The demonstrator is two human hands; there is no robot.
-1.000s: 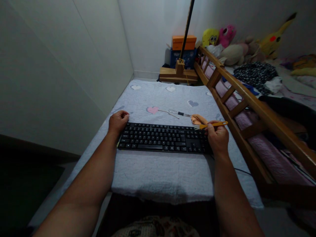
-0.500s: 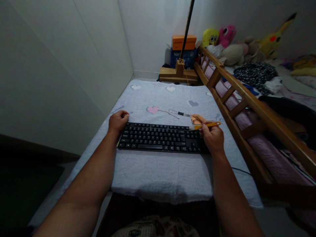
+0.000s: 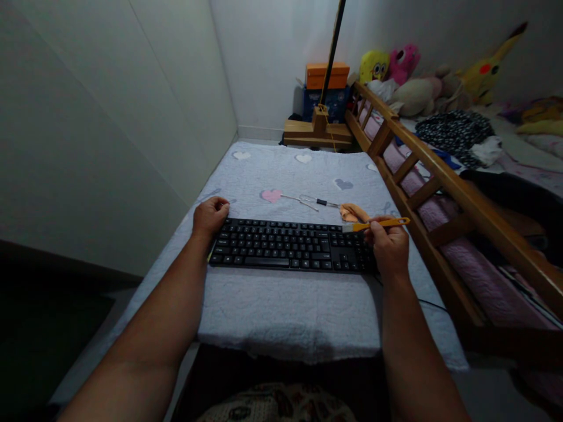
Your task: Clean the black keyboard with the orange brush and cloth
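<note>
A black keyboard [image 3: 272, 246] lies flat on the cloth-covered table in front of me. My left hand [image 3: 210, 215] is closed at its far left corner, fingers curled against the edge; the grip itself is partly hidden. Between the thumb and fingers of my right hand [image 3: 387, 243] is a small brush [image 3: 394, 223] with a yellow handle. Its pale bristles point left over the far edge of the keys, near the number pad. Just beyond the brush rests a crumpled orange cloth [image 3: 350, 212]. Left of that cloth lies a thin wire tool [image 3: 322, 202] with a dark band and a white end.
A pale blue cloth with heart shapes [image 3: 281, 308] covers the table. Along the right runs a wooden bed rail [image 3: 422, 152], with plush toys and clothes behind it. A wooden stand [image 3: 319, 133] and boxes are at the back; a pale panel [image 3: 145, 117] borders the left.
My right hand has slid a little to the right with the brush, whose bristles moved right along the keyboard's far edge. My left hand and the keyboard look the same.
</note>
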